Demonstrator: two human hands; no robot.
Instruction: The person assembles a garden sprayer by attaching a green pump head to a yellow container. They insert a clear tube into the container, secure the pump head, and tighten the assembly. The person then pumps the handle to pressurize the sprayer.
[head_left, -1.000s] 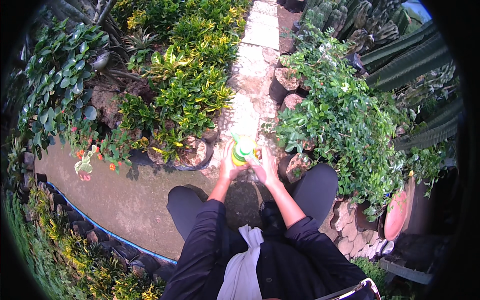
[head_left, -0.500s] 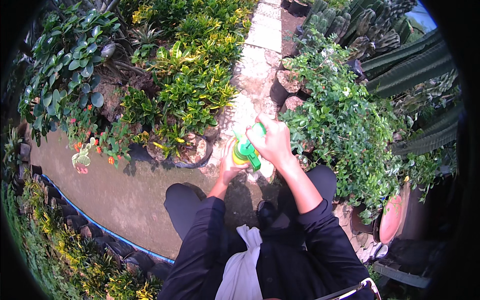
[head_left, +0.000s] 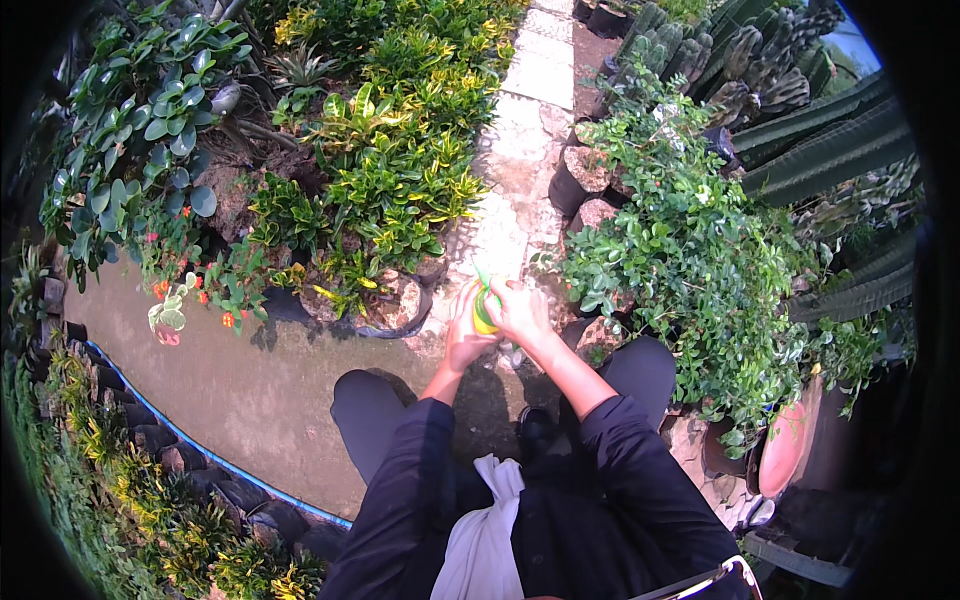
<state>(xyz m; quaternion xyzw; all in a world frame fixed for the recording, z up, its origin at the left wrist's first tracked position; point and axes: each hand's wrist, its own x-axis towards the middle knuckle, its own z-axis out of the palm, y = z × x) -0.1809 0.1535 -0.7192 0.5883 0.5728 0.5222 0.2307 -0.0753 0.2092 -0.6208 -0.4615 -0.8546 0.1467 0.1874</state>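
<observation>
Between my two hands, in front of my knees, is a small spray bottle [head_left: 484,316] with a yellow body and a green top. My left hand [head_left: 464,336] is wrapped round its body from the left side. From the right, my right hand [head_left: 520,315] is closed over the green head, which is mostly hidden by the fingers. A thin green tip sticks out above the fingers, pointing away from me.
A sunlit stone path [head_left: 538,72] runs ahead. Yellow-green croton plants [head_left: 400,170] border it on the left, a leafy potted shrub [head_left: 660,250] on the right, with tall cacti [head_left: 820,180] behind. A blue hose [head_left: 200,450] edges the concrete at left.
My right hand has come down and closer to my left hand, over the bottle's green head. The green handle that stood out toward me is now covered. My view has shifted slightly.
</observation>
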